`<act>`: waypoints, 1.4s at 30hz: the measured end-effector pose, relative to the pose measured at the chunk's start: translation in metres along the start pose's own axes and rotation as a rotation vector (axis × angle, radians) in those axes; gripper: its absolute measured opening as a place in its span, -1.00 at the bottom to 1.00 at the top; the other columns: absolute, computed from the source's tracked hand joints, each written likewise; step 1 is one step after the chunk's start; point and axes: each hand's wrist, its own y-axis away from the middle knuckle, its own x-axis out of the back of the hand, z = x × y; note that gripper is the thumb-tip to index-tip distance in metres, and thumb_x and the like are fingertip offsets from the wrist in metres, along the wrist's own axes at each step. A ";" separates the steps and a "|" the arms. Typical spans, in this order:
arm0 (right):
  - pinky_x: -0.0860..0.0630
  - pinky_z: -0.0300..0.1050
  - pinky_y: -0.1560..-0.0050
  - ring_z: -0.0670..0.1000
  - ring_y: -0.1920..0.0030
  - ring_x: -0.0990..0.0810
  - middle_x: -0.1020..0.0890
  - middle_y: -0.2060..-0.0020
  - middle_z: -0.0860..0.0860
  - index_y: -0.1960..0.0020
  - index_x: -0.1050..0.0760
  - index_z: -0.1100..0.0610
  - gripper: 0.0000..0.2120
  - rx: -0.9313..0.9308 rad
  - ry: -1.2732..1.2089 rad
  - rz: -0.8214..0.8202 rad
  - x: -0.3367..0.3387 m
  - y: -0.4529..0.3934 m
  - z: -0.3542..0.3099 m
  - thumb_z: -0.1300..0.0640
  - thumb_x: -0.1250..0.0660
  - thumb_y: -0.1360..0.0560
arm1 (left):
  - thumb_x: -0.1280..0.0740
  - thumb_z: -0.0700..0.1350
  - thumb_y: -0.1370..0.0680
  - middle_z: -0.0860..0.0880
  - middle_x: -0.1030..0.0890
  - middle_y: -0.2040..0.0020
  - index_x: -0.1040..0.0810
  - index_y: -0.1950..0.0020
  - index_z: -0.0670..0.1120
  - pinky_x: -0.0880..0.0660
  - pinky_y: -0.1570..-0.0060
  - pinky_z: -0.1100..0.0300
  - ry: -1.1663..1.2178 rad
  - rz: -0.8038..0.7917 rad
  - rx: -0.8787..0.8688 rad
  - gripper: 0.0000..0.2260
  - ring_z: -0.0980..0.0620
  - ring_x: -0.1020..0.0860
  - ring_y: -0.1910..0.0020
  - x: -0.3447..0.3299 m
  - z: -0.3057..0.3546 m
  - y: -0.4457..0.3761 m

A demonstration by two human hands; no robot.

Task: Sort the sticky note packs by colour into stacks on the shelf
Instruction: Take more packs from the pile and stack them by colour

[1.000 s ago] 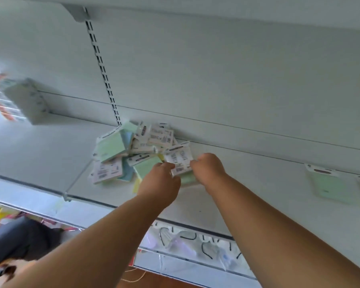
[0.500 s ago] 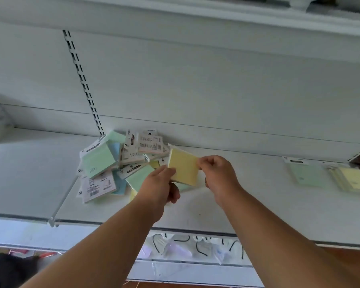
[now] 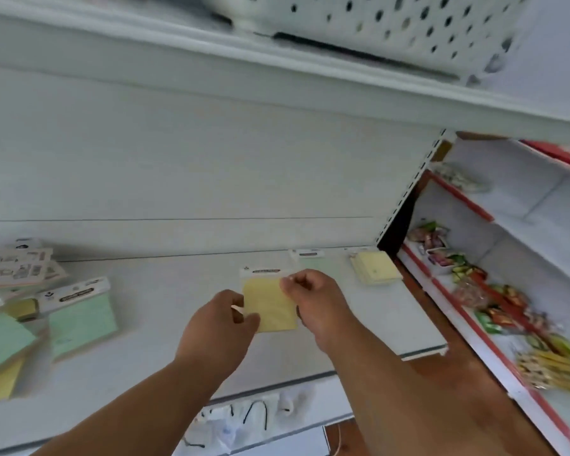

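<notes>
A yellow sticky note pack [image 3: 270, 302] with a white header card is held above the white shelf [image 3: 178, 350] between both hands. My left hand [image 3: 216, 327] pinches its lower left edge. My right hand [image 3: 313, 301] grips its upper right corner. A yellow stack [image 3: 377, 266] lies at the shelf's far right end. Just left of it lies a pale green pack [image 3: 323, 268], partly hidden behind my right hand. The unsorted pile [image 3: 23, 311] of green, yellow and face-down packs sits at the left edge, with one green pack [image 3: 81, 319] nearest the middle.
A perforated white basket [image 3: 392, 24] stands on the shelf above. To the right, a red-edged rack [image 3: 494, 311] holds wrapped sweets and small goods. Hooks with packaged items [image 3: 244, 419] hang below the shelf's front lip. Brown floor shows between the units.
Both hands lifted a yellow pack out of the pile, turned it face up and carried it rightwards. The view swung right, so the pile now sits at the left edge.
</notes>
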 end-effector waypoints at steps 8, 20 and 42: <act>-0.41 -0.11 0.22 0.01 0.21 -0.52 -0.50 0.32 -0.07 0.14 -0.50 0.07 -0.75 0.086 0.449 0.086 0.177 -0.071 0.057 -0.11 -0.29 -0.54 | -0.27 0.11 -0.55 0.11 -0.61 0.19 -0.45 -0.26 0.11 -0.44 0.21 0.18 -0.109 -0.021 -0.042 -0.71 0.05 -0.58 0.17 -0.167 0.109 -0.021; -0.52 -0.04 0.12 0.07 0.14 -0.56 -0.60 0.18 0.02 0.06 -0.53 0.08 -0.72 0.180 0.773 0.087 0.226 -0.176 0.057 -0.12 -0.21 -0.56 | -0.29 0.13 -0.54 0.02 -0.60 0.12 -0.49 0.01 0.00 -0.45 0.17 0.14 -0.223 0.150 0.127 -0.78 -0.05 -0.57 0.08 -0.244 0.174 -0.087; -0.47 -0.12 0.25 0.02 0.21 -0.54 -0.59 0.21 -0.06 0.15 -0.41 0.02 -0.87 0.525 0.661 0.032 0.003 -0.052 0.003 -0.02 -0.23 -0.52 | -0.30 0.10 -0.51 0.14 -0.57 0.28 -0.49 0.06 0.09 -0.47 0.23 0.19 -0.220 0.316 0.163 -0.88 0.09 -0.55 0.24 -0.057 0.024 -0.006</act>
